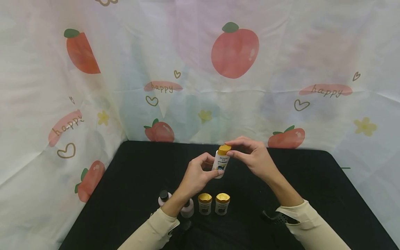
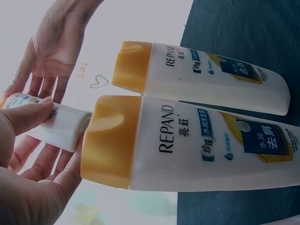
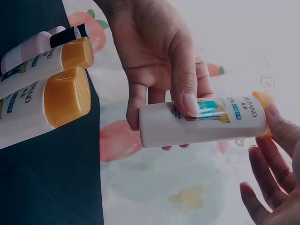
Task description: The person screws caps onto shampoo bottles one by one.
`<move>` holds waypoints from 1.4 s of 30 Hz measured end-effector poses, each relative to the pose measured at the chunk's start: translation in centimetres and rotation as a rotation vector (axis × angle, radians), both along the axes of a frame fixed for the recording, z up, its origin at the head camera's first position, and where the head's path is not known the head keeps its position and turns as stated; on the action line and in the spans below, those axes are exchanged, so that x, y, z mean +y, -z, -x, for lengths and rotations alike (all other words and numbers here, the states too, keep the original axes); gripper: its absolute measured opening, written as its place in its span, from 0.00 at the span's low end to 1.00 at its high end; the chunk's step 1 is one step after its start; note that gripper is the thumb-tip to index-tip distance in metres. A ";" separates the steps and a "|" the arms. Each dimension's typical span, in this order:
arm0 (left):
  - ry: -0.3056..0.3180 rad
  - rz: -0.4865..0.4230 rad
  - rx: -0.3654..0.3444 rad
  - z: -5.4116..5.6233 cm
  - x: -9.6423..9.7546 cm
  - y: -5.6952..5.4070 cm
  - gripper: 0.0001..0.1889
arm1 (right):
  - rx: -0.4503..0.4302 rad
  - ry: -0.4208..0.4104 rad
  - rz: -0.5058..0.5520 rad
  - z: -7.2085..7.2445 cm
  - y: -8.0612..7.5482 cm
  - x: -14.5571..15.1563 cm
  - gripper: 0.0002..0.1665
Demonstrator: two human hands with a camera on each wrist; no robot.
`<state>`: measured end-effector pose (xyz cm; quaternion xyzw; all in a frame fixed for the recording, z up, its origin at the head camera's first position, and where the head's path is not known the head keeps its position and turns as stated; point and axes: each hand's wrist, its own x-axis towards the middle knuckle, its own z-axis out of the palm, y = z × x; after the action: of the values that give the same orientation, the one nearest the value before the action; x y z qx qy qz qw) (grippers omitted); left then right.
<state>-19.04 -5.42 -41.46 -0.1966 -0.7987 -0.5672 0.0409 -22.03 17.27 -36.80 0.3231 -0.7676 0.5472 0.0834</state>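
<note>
A white shampoo bottle (image 1: 221, 161) with a gold cap is held up above the black table, leaning slightly to the right. My left hand (image 1: 200, 171) grips its lower body, thumb across the front label. At the top, my right hand (image 1: 254, 156) pinches the gold cap (image 3: 263, 112) between thumb and fingers. The right wrist view shows the label and the bottle's base near the left fingers. Two like shampoo bottles stand on the table below, a left one (image 1: 205, 204) and a right one (image 1: 222, 204).
Left of the gold-capped bottles stand two pinkish bottles with black caps, one at the far left (image 1: 164, 197) and one (image 1: 187, 209) partly behind my left forearm. A printed fabric backdrop (image 1: 193, 62) rises behind the black table (image 1: 150, 166).
</note>
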 end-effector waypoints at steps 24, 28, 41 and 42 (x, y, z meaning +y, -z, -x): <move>0.090 -0.040 -0.039 -0.1 -0.6 -0.2 0.13 | 0.027 -0.066 0.080 0.6 0.3 0.7 0.13; 0.124 -0.031 -0.035 -0.2 -0.7 -0.5 0.13 | -0.016 -0.161 0.096 1.3 0.5 0.9 0.16; 0.220 -0.031 -0.047 -0.2 -0.8 -0.9 0.12 | -0.141 -0.699 0.156 3.4 1.4 0.6 0.33; 0.218 -0.030 -0.045 -0.2 -0.8 -0.9 0.12 | -0.138 -0.697 0.153 3.4 1.4 0.6 0.32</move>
<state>-18.84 -6.22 -40.60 -0.2688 -0.7648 -0.5843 -0.0360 -25.40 17.86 -38.16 0.5203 -0.5720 0.6193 -0.1362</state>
